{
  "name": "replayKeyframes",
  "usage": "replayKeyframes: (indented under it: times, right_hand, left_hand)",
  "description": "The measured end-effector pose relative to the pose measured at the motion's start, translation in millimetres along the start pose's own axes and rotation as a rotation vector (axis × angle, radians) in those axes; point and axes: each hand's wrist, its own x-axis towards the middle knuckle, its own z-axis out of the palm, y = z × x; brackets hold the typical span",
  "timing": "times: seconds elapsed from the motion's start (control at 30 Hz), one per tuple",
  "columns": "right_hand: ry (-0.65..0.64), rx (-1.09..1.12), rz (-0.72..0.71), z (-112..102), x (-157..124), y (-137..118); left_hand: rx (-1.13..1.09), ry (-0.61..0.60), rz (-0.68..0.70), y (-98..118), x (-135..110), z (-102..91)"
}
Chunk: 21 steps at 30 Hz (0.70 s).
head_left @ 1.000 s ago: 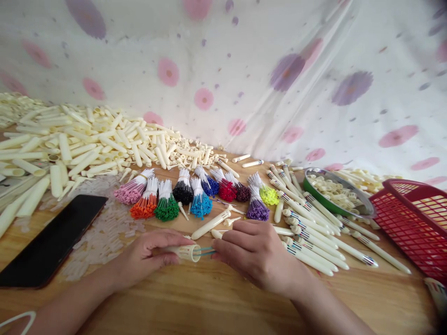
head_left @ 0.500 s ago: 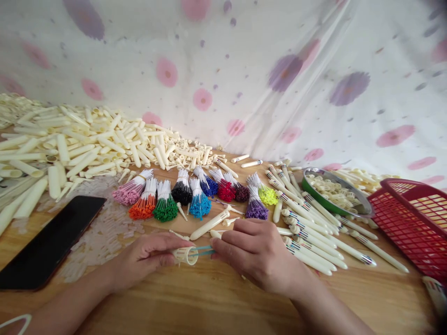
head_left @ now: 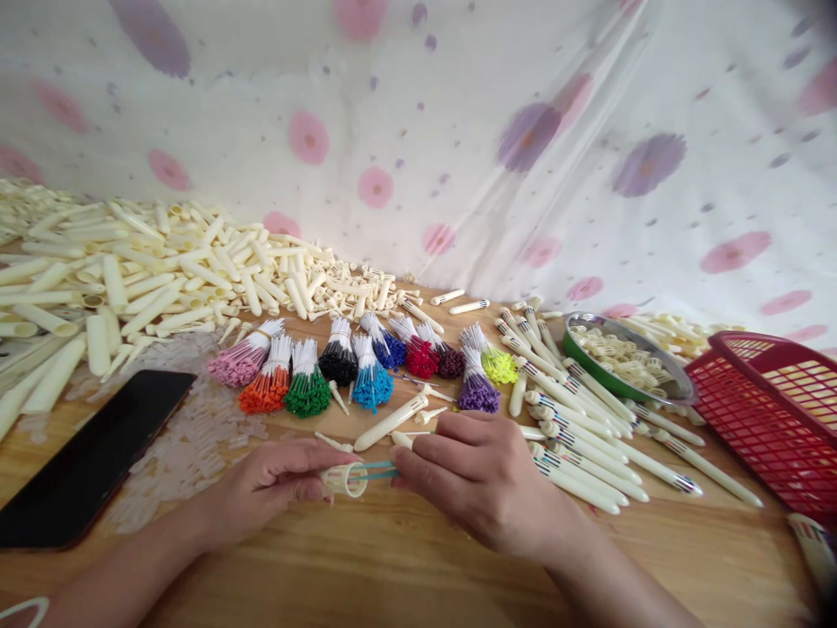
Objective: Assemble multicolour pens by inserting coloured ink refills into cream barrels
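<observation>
My left hand (head_left: 278, 480) pinches a short, hollow cream pen part (head_left: 344, 481) between thumb and fingers, its open end facing right. From the other side, my right hand (head_left: 480, 484) grips light-blue tweezers (head_left: 377, 471). Their tips reach into the pen part's open end, and whether they hold anything in there I cannot make out. Just beyond my hands lies a cream pen barrel (head_left: 391, 423) with a loose plunger piece (head_left: 437, 392) near its top. Bundles of coloured sticks, such as the green bundle (head_left: 306, 392) and the blue bundle (head_left: 371, 384), stand behind.
A heap of cream barrels (head_left: 150, 270) covers the back left. A black phone (head_left: 98, 458) lies left beside clear plastic sleeves (head_left: 170, 445). Assembled multicolour pens (head_left: 581, 436) lie right, near a bowl of small parts (head_left: 618, 358) and a red basket (head_left: 762, 419).
Both hands keep the same grip over the same spot. The tweezer tips sit slightly deeper in the pen part. The whole view has shifted a little.
</observation>
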Motion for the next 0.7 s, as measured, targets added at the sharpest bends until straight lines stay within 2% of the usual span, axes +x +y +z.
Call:
replayKeyframes:
  times: [0.23, 0.53, 0.7]
  right_hand:
    - [-0.029, -0.022, 0.002, -1.0, 0.0, -0.1]
    - [-0.009, -0.033, -0.01, -2.3, 0.6, 0.3]
    - [-0.034, -0.03, -0.008, -2.3, 1.0, -0.3]
  left_hand:
    - [-0.085, -0.085, 0.026, 4.2, 0.9, 1.4]
    - [-0.105, -0.064, 0.035, 1.9, 0.3, 2.7]
    - [-0.163, -0.095, 0.066, 7.0, 1.6, 3.0]
